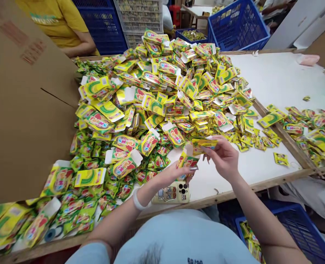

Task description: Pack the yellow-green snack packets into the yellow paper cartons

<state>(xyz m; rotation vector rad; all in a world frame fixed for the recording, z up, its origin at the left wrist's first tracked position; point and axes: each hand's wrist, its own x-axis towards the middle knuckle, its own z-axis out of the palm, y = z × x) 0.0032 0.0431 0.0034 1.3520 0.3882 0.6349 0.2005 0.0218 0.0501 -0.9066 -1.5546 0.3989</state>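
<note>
My left hand (176, 172) is closed round a small yellow-green candy box (186, 160), whose white end flap stands up. My right hand (224, 157) pinches a yellow packet (202, 144) between thumb and fingers, right beside the top of that box. I cannot tell whether the packet touches the box's opening. Beyond both hands rises a big heap of similar candy boxes (151, 106), many with flaps standing out. Small green candy sachets (125, 190) lie at the left, and small yellow sachets (257, 143) lie to the right of my right hand.
A phone in a patterned case (168, 194) lies under my left hand. A large cardboard carton (32, 110) stands at the left. A wooden strip (283, 135) divides the white table (272, 77). Blue crates (238, 25) stand behind and below (300, 227). A person in a yellow shirt (60, 18) is across the table.
</note>
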